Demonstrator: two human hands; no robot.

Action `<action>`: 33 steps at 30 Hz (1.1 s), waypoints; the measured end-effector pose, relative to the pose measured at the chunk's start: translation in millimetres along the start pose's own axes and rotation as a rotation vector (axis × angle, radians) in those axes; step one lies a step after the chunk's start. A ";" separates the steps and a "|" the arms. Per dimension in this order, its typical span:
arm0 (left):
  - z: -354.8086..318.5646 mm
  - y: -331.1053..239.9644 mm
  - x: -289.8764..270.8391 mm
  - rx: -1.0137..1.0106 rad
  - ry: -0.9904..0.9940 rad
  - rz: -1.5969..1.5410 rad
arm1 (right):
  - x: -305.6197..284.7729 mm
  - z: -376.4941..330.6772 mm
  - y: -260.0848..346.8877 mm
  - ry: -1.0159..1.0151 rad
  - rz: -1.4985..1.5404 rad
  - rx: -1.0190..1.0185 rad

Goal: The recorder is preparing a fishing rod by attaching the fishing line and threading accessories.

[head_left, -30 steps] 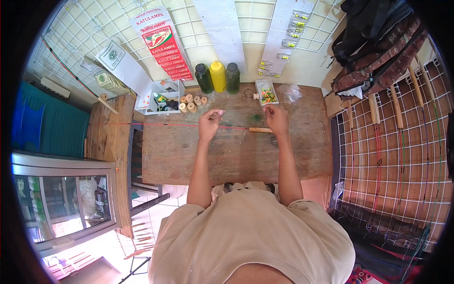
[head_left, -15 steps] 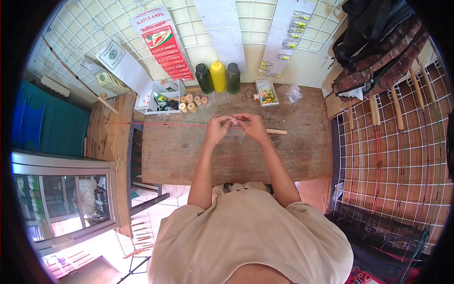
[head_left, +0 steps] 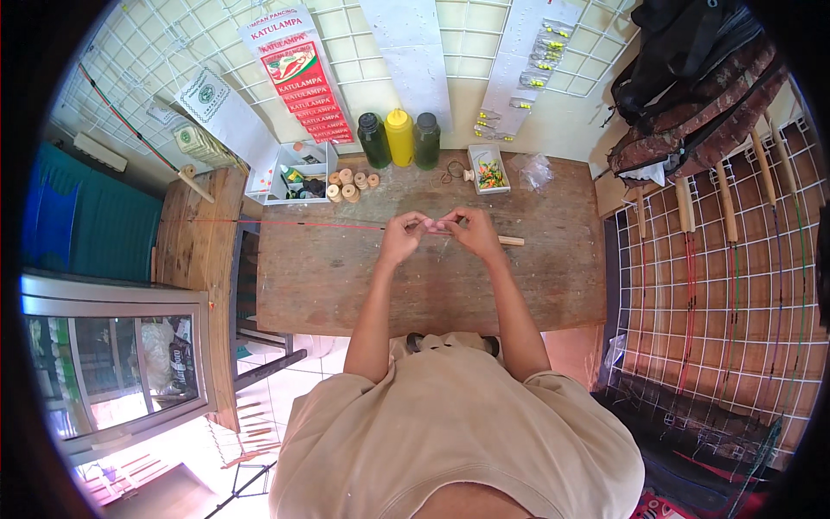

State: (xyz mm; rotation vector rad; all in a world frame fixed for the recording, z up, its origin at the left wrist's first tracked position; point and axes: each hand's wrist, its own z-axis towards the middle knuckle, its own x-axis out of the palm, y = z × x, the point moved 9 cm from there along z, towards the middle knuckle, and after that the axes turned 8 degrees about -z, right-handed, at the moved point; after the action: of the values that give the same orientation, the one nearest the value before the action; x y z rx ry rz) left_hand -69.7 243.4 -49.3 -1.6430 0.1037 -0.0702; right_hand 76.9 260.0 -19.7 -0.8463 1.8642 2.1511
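The slim red rod (head_left: pixel 320 225) is seen lying across the wooden table (head_left: pixel 346 294), its pale handle (head_left: pixel 512 240) to the right and its thin length run out left over the side bench (head_left: pixel 194 259). It is judged light, springy and easily bent toward the thin end, so hold is best taken at the handle. The left hand (head_left: pixel 402 240) and right hand (head_left: pixel 472 233) are brought together over the rod, fingers nearly closed in a pinch; what is held cannot be told. Wooden spools (head_left: pixel 347 186) and three bottles (head_left: pixel 399 140) are set at the far side, below a white wire grid (head_left: pixel 480 35).
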 end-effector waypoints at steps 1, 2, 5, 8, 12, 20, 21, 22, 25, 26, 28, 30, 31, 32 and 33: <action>-0.8 1.4 -2.0 0.017 -0.016 -0.005 | -0.3 -0.2 -0.6 0.003 -0.001 0.001; -1.8 4.7 -2.5 0.015 -0.019 -0.006 | -8.1 -1.1 14.5 -0.091 -0.107 -0.169; -5.6 3.1 -4.4 0.068 -0.055 -0.039 | -11.9 -4.6 29.8 -0.255 -0.138 -0.392; -10.4 5.8 -7.6 0.060 -0.046 -0.047 | 0.4 -4.0 15.5 -0.218 0.134 -0.248; -13.7 1.9 -23.0 0.069 -0.092 0.031 | 24.9 0.1 3.6 -0.056 0.094 -0.038; -6.3 -1.4 -62.4 0.010 -0.086 0.092 | 42.4 19.7 34.2 0.007 -0.118 -0.062; -6.9 -5.9 -66.5 0.046 -0.097 0.136 | 46.5 21.7 33.7 0.042 -0.204 -0.009; -7.0 -10.5 -69.6 0.084 -0.107 0.178 | 48.0 23.2 34.7 0.039 -0.205 -0.008; -5.6 -19.4 -74.9 0.174 -0.099 0.327 | 52.0 26.2 46.4 -0.042 -0.354 -0.163; -3.9 -18.1 -76.0 0.175 -0.093 0.323 | 49.0 25.5 53.2 -0.154 -0.276 -0.275; -0.9 -10.5 -77.5 0.141 -0.073 0.414 | 48.9 21.6 57.6 -0.265 -0.197 -0.385; -0.1 3.5 -78.1 0.125 -0.043 0.377 | 56.8 24.8 39.6 -0.216 0.032 -0.218; 1.8 5.9 -75.7 0.116 -0.009 0.342 | 58.4 25.5 34.7 -0.222 0.029 -0.215; 2.6 6.8 -75.8 0.118 -0.003 0.342 | 63.5 27.1 27.5 -0.183 0.021 -0.185; 3.2 8.3 -77.0 0.108 -0.007 0.340 | 68.5 27.9 20.4 -0.144 0.012 -0.155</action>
State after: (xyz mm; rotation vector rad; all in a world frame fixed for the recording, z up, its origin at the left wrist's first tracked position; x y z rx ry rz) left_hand -146.1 254.5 -56.5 -1.4976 0.3657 0.1862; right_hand 2.3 266.5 -36.2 -0.6882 1.6564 2.3204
